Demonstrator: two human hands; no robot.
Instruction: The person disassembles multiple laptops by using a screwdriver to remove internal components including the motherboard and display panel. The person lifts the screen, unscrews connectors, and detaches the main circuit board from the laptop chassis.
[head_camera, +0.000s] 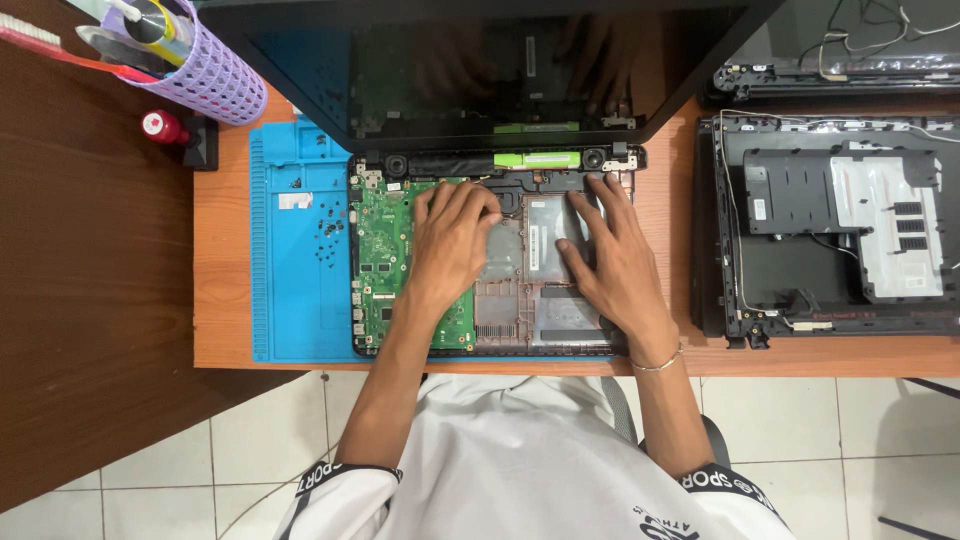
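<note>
Opened laptop base (520, 290), green circuit board (385, 260) exposed, lies flat on blue mat (295, 270).

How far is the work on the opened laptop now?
Done: the laptop is open with no keyboard cover, its green board bare, and loose screws lie on the blue mat. In hand: left hand and right hand press flat inside. Left: board remains in the base.

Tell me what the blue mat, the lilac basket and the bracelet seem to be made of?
The blue mat looks like soft matte silicone or rubber, with moulded ridges and compartments. The lilac basket seems rigid plastic, given its even lattice holes. The bracelet on the right wrist looks like thin metal, judging by its silvery glint.
</note>
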